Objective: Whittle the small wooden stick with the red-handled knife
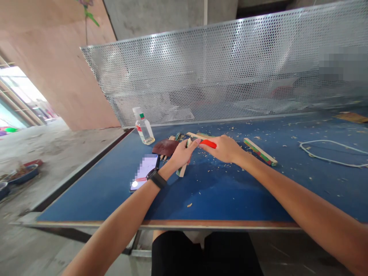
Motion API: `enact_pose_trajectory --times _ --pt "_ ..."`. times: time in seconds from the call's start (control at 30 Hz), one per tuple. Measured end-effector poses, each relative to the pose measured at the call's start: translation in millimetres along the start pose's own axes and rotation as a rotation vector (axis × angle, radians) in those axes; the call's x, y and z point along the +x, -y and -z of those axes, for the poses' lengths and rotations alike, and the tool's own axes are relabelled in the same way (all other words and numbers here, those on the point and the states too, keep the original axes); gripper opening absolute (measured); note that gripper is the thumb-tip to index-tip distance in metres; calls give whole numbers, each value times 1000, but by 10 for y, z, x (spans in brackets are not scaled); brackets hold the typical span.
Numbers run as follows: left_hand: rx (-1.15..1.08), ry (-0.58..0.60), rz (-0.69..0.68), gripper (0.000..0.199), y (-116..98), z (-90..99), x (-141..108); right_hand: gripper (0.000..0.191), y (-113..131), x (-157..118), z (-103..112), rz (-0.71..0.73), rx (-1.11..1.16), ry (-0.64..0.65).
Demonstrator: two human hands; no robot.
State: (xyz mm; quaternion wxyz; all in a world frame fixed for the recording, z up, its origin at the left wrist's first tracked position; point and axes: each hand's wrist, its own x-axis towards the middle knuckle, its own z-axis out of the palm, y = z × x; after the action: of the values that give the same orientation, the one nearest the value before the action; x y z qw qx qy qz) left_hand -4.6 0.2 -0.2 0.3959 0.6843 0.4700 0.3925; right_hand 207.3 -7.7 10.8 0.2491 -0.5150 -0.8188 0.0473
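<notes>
My left hand, with a dark watch on the wrist, is wrapped round a pale wooden stick held over the blue table. My right hand is closed on a tool with a red handle. The tool's front end points at the upper part of the stick, near my left thumb; its tip is too small to make out. A phone with a lit screen lies left of my left hand, and a dark brown piece lies just behind it.
A clear bottle stands at the back left. Another wooden stick with green and red sides lies to the right, near a pale cable loop. Wood shavings are scattered about. A perforated metal panel rises along the back edge.
</notes>
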Motion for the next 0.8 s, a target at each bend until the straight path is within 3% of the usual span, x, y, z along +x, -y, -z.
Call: enact_pose_trajectory --times 0.17,0.47,0.7,0.8 --pt "13 89 -7 49 31 19 3 61 -20 -10 34 94 80 144" --pt "39 -67 51 52 -2 -28 4 56 38 -14 13 -15 17 2" --pt "-45 71 85 51 -13 -4 -12 62 -31 -14 28 67 92 140" --pt "-59 72 79 50 -53 8 -22 62 26 -28 27 21 11 87"
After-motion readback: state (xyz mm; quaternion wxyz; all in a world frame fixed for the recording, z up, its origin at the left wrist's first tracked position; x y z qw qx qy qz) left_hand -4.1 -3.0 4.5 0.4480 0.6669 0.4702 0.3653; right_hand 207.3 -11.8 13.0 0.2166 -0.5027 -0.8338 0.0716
